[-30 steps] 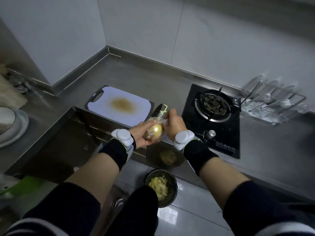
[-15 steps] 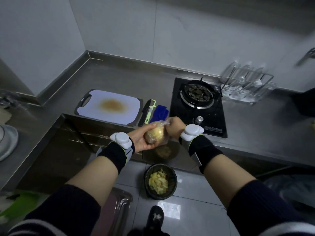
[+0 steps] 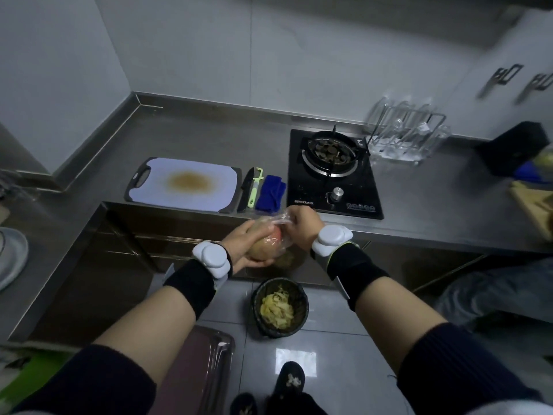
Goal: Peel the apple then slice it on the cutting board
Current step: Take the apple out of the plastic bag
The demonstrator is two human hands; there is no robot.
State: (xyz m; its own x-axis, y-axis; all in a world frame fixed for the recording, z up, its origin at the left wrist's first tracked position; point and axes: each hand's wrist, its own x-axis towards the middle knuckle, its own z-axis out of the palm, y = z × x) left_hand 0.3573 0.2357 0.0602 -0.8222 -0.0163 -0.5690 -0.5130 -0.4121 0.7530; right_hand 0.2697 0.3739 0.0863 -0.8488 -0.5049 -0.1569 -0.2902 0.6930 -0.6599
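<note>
Off the front edge of the steel counter [image 3: 209, 139], the left hand [image 3: 239, 244] cups the apple [image 3: 264, 250] while the right hand [image 3: 302, 226] pinches its plastic film [image 3: 276, 223]; a hard tug could knock it from the palm into the bin [image 3: 256, 304] below.

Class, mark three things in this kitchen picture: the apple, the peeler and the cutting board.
apple [image 3: 263, 248], head view, on its yellowish side.
peeler [image 3: 255, 190], head view, on the middle of its green handle.
cutting board [image 3: 215, 193], head view, on the bare white surface right of the stain.
</note>
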